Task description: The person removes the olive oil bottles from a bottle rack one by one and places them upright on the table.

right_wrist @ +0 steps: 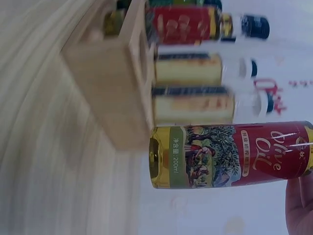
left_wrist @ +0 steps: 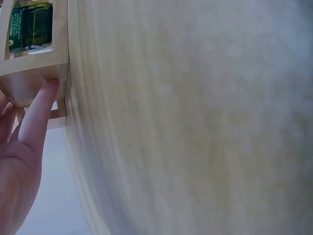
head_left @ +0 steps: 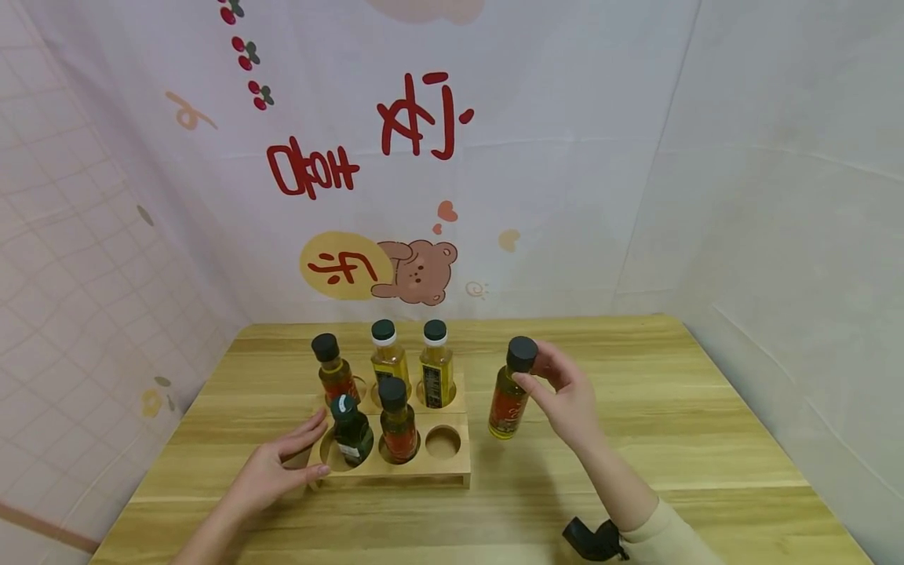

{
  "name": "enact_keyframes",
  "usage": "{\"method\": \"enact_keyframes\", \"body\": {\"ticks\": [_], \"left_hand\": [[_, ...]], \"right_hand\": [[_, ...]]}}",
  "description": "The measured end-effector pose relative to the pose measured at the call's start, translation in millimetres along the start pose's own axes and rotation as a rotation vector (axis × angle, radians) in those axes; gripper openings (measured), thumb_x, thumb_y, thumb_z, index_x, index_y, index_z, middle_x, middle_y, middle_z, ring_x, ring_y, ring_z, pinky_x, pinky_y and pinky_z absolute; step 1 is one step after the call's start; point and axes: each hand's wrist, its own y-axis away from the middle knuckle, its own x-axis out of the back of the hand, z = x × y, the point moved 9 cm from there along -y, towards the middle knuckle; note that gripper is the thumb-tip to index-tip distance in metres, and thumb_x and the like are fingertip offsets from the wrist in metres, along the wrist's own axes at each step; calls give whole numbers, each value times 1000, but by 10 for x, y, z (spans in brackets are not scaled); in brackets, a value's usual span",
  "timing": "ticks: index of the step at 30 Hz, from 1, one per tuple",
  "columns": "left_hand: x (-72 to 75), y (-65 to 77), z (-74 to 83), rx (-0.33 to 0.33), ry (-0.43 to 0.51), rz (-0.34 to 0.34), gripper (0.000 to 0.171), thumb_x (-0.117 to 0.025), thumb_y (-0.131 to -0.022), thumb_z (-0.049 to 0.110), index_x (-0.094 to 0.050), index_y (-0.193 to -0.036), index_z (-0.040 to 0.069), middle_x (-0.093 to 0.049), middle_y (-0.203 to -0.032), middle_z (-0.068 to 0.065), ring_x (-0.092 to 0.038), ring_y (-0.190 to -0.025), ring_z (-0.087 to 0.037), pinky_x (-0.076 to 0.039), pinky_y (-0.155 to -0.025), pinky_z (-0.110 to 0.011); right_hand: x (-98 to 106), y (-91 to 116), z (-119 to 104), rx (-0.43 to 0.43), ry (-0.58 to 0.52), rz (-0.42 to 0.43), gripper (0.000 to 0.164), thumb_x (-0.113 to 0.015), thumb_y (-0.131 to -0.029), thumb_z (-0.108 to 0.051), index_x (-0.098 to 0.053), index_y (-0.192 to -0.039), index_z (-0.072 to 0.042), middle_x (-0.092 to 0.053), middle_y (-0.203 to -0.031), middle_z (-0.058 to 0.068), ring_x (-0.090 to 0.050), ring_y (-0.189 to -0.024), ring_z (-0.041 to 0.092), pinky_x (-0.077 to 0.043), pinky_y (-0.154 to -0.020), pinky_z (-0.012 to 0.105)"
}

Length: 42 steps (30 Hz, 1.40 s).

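My right hand (head_left: pixel 570 396) pinches an olive oil bottle (head_left: pixel 508 404) by its neck, just below the black cap, to the right of a two-tier wooden rack (head_left: pixel 432 475). A red label reading "Olive Oil" (right_wrist: pixel 274 152) shows in the right wrist view. My left hand (head_left: pixel 271 469) rests against the rack's left end, its thumb (left_wrist: pixel 41 112) straight on the side panel. In the rack's front row stand a dark green bottle (head_left: pixel 351 435) and a red-labelled bottle (head_left: pixel 399 428); the front right hole (head_left: pixel 443 443) is bare.
The rack's back row holds another red-labelled bottle (head_left: pixel 337 377) and two yellow oil bottles (head_left: pixel 388 365) with dark green caps. A black object (head_left: pixel 592 540) lies by the right sleeve. Behind the wooden table (head_left: pixel 657 424) hangs a printed white cloth (head_left: pixel 551 196).
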Motion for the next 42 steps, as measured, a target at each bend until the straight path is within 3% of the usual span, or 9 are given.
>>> {"method": "enact_keyframes", "body": {"ticks": [7,17,25,29,36,42], "left_hand": [[-8,-5,3,3,11,-3,65,-81,-84,26,-56,-141,8,-43,-152,-1,-35,-135,-13,-37,-95,-15],[-2,6,15,-5,-17,-1,65,-82,-83,27,-57,-140,9,-44,-151,-1,-36,-136,-28,-36,-96,-14],[3,7,0,4,-29,-3,65,-82,-83,28,-57,-141,11,-44,-151,0,-37,-136,-16,-38,-95,-16],[1,9,17,4,-28,-3,65,-82,-83,29,-58,-140,11,-44,-151,0,-37,-135,-17,-39,-95,-17],[3,10,18,-15,-25,2,64,-82,-83,27,-58,-139,9,-45,-151,-1,-36,-132,-4,-39,-95,-17],[3,12,19,-17,-38,3,65,-82,-83,31,-59,-139,9,-44,-151,-1,-36,-133,-7,-39,-95,-17]], "right_hand": [[515,-10,329,-118,95,113,33,-72,-88,4,-65,-119,3,-68,-97,-5,-65,-88,8,-51,-81,19],[1203,3,598,-171,264,239,35,-72,-90,0,-61,-123,6,-64,-98,-19,-61,-93,0,-47,-82,13],[1666,-3,686,-238,347,343,39,-74,-90,-5,-62,-127,2,-62,-97,-20,-61,-91,-2,-46,-81,11],[1838,-6,720,-247,374,382,38,-73,-91,-8,-63,-127,-1,-62,-96,-17,-60,-92,-1,-45,-82,10],[2021,19,795,-300,407,443,38,-73,-92,-16,-64,-127,-5,-62,-97,-19,-59,-93,-2,-44,-81,11],[2094,29,869,-350,414,451,38,-73,-93,-20,-64,-128,-9,-62,-99,-16,-57,-95,-1,-44,-82,14]]}}
